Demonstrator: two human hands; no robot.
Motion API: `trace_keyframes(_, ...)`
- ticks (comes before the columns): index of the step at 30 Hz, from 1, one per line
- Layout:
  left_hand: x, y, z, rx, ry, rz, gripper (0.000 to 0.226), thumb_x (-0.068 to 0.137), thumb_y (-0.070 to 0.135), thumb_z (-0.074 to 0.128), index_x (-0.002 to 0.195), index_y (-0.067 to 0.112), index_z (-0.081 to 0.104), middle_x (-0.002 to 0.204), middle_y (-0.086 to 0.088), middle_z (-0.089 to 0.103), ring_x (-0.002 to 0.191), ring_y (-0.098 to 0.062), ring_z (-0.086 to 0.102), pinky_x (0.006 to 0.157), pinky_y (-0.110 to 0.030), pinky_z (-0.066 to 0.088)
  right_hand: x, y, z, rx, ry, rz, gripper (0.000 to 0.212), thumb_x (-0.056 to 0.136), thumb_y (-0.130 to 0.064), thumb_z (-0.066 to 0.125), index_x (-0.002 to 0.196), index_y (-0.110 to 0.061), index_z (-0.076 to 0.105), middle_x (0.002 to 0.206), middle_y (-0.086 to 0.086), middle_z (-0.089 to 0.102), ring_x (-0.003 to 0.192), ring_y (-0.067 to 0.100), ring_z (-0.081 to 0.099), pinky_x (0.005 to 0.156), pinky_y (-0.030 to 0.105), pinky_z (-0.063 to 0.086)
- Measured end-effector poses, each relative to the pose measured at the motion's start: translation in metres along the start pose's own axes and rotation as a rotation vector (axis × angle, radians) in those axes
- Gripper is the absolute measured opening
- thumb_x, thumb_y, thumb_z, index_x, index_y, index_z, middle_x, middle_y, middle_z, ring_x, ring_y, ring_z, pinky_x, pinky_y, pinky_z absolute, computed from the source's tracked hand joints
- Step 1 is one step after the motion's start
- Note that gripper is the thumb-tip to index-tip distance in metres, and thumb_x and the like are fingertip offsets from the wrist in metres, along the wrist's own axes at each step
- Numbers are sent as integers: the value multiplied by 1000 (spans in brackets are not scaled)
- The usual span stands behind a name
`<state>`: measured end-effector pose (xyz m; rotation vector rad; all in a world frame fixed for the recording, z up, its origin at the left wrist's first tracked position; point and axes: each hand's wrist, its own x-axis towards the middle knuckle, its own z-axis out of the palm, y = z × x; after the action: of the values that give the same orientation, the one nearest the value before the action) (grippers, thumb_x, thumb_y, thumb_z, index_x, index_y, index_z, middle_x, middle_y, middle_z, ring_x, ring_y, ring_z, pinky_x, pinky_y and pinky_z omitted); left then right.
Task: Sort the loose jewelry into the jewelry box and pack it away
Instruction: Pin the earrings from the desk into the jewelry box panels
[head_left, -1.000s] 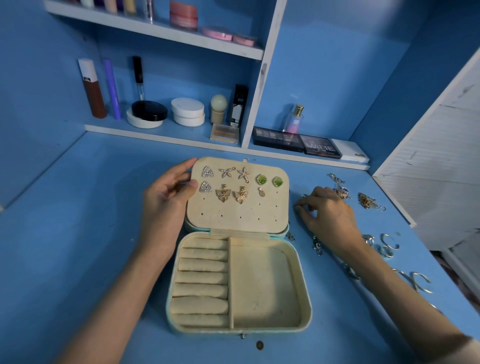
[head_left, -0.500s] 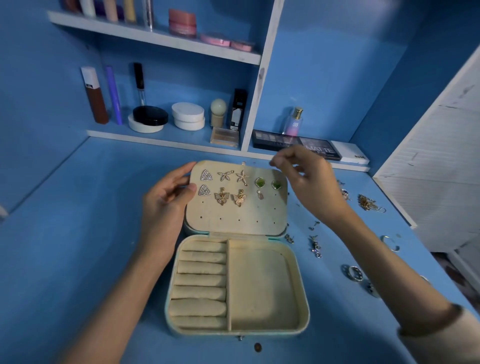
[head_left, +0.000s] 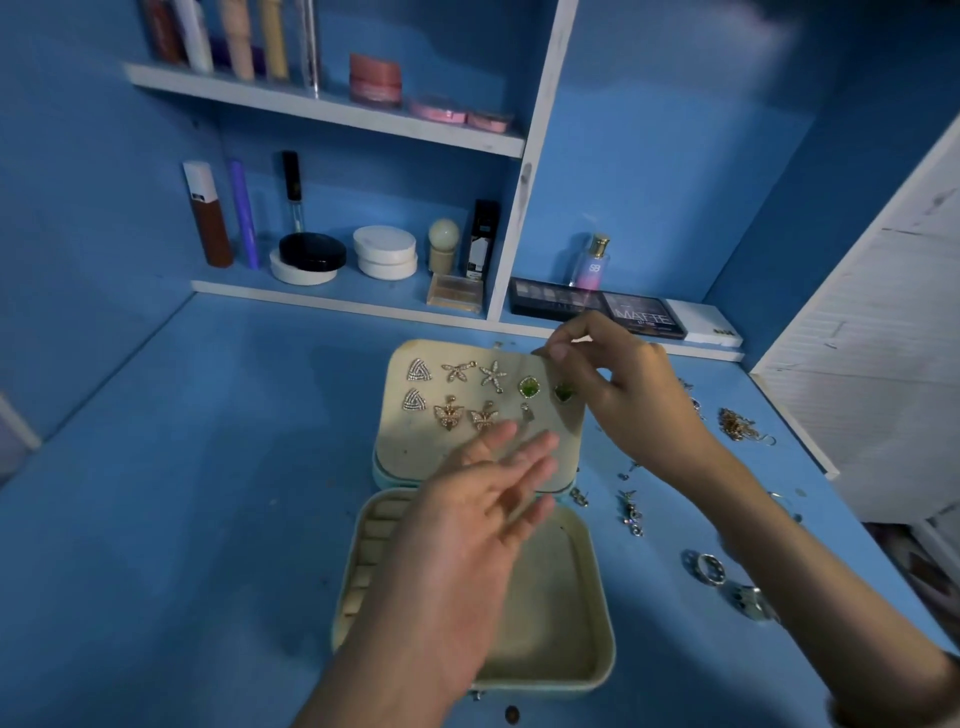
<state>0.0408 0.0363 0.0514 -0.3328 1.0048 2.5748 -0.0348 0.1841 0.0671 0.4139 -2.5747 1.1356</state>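
Centre frame: open cream fabric-lined jewelry box (head_left: 597, 613) on blue table (head_left: 182, 493); left hand (head_left: 467, 525) spread open above it, right hand (head_left: 618, 384) grip pinched at lid's upper edge, contents indiscernible; blue walls, cosmetics shelves above.

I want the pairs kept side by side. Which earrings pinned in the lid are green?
The two green-stone earrings at the right end of the top row; the others are silver or gold, and the right hand partly covers one.

My cream jewelry box (head_left: 597, 613) lies open on the counter, its lid (head_left: 410, 447) laid back and studded with two rows of earrings (head_left: 457, 371). More loose jewelry (head_left: 631, 512), rings (head_left: 709, 569) and a gold chain (head_left: 735, 423), lies scattered to its right.
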Motion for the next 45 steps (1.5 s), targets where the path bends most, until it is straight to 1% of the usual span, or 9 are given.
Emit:
trace_keyframes(3,2,-5,3,-261,16,-167,54,67,1,53,120,4,56,107,-17,71,110,-27,61,97,-40,44,-3,-1,-2,-10,14,-13,9,96,-20,50,89,-19,56,80,2,72,74,37,62,64,35,45)
trace_keyframes(9,5,-5,7,-415,44,-170,42,76,2,48,118,-2,58,109,-21,69,117,-30,56,104,-44,39,-13,-4,-5,-47,45,-53,7,95,-23,50,90,-23,56,86,-4,72,77,48,61,64,50,50)
trace_keyframes(13,2,-4,7,-460,18,-167,39,79,6,47,115,-6,58,110,-22,69,120,-29,54,103,-43,38,-23,-11,-8,-42,52,-64,7,95,-19,51,92,-17,58,88,0,72,81,21,67,69,45,50)
trace_keyframes(16,-2,-5,7,-476,20,-155,48,76,8,49,122,-5,55,109,-23,68,118,-29,55,105,-45,36,-33,-17,-11,-19,58,-57,7,95,-20,52,90,-23,57,92,-8,72,81,16,68,66,40,50)
trace_keyframes(20,-14,-5,4,-498,24,-156,53,73,12,54,124,-4,55,110,-22,68,116,-30,57,105,-45,36,-49,-27,-19,17,52,-63,6,94,-22,54,88,-23,56,94,-17,71,90,-3,65,67,18,49)
trace_keyframes(30,-40,-24,1,-333,153,-89,35,56,19,65,90,12,71,95,-12,74,103,-20,64,95,-35,43,-95,-50,-30,34,-158,-65,14,85,-38,56,85,-26,62,82,-21,71,84,-5,66,73,15,48)
trace_keyframes(34,-42,-32,-1,-300,176,-68,32,64,21,58,94,15,69,100,-10,74,104,-17,63,92,-30,42,-84,-47,-31,86,-207,-5,9,86,-29,63,82,-22,66,76,-13,71,74,-3,65,70,12,47)
trace_keyframes(38,-44,-36,-6,-307,165,-57,38,65,19,58,101,13,68,104,-10,73,105,-18,62,90,-32,43,-61,-30,-26,51,-249,64,7,87,-19,65,82,-22,69,80,-8,70,81,10,65,80,27,49)
trace_keyframes(45,-43,-38,-11,-322,140,-58,33,66,19,56,96,14,69,103,-8,73,107,-16,61,90,-31,43,-51,-22,-16,91,-503,118,13,85,-13,64,81,-23,71,79,-13,70,69,-4,60,66,8,42)
